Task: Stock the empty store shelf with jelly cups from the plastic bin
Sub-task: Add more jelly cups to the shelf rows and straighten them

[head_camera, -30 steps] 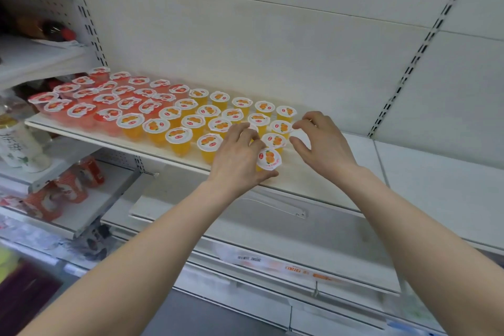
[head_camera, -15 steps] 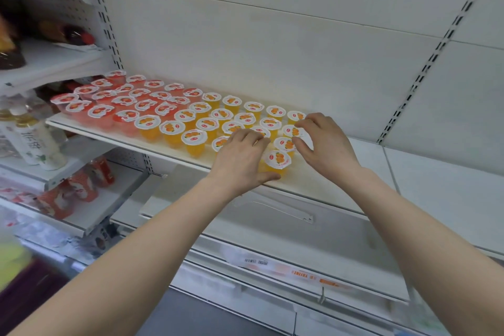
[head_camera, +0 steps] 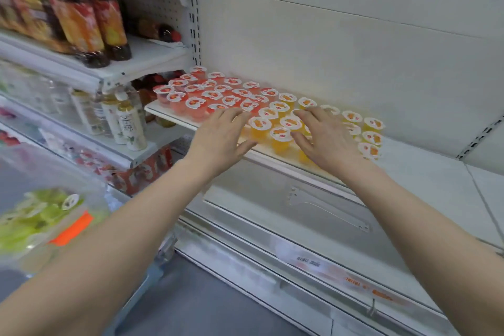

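Rows of jelly cups fill the left part of the white store shelf (head_camera: 425,172): red ones (head_camera: 196,102) at the left, orange ones (head_camera: 281,135) to their right. My left hand (head_camera: 221,136) hovers with fingers spread over the front cups where red meets orange, holding nothing. My right hand (head_camera: 324,139) lies flat, fingers straight, over the orange cups and hides some of them. A clear plastic bin (head_camera: 41,215) with green jelly cups sits blurred at the lower left.
Bottled drinks (head_camera: 81,13) stand on the upper left shelf and pale bottles (head_camera: 128,123) on the shelf below it. The right part of the jelly shelf is bare white. A lower shelf with a price strip (head_camera: 341,273) runs beneath.
The view swung left and the bin came into sight. My left hand let go of the front orange cup and moved left. My right hand shifted left over the orange cups with fingers flattened.
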`<state>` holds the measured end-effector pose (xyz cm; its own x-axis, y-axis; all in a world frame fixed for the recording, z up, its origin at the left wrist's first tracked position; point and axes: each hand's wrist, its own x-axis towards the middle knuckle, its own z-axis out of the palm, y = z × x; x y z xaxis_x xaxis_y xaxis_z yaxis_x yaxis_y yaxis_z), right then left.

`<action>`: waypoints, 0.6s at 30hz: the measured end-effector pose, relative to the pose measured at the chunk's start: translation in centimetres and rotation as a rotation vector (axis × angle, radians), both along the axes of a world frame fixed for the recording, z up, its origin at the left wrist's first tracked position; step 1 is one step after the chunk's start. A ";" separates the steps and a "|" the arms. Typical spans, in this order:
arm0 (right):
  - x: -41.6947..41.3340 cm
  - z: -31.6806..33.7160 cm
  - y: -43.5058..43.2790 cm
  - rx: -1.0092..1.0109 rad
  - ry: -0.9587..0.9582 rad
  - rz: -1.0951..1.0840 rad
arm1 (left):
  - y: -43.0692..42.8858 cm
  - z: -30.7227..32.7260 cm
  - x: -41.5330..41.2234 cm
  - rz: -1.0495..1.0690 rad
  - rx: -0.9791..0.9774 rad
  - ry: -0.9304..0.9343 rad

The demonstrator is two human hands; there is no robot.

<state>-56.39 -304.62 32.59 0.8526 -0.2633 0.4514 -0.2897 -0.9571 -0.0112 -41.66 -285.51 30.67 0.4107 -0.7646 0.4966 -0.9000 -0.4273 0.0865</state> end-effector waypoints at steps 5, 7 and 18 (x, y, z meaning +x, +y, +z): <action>6.8 -1.9 6.8 -0.045 -0.003 0.129 | 9.3 -1.8 5.9 0.137 0.032 -0.023; 9.6 -2.8 9.9 -0.037 -0.007 0.189 | 13.3 -2.7 8.1 0.184 0.041 -0.010; 22.7 -9.4 26.5 -0.001 0.075 0.538 | 32.7 -9.2 16.6 0.512 0.157 0.135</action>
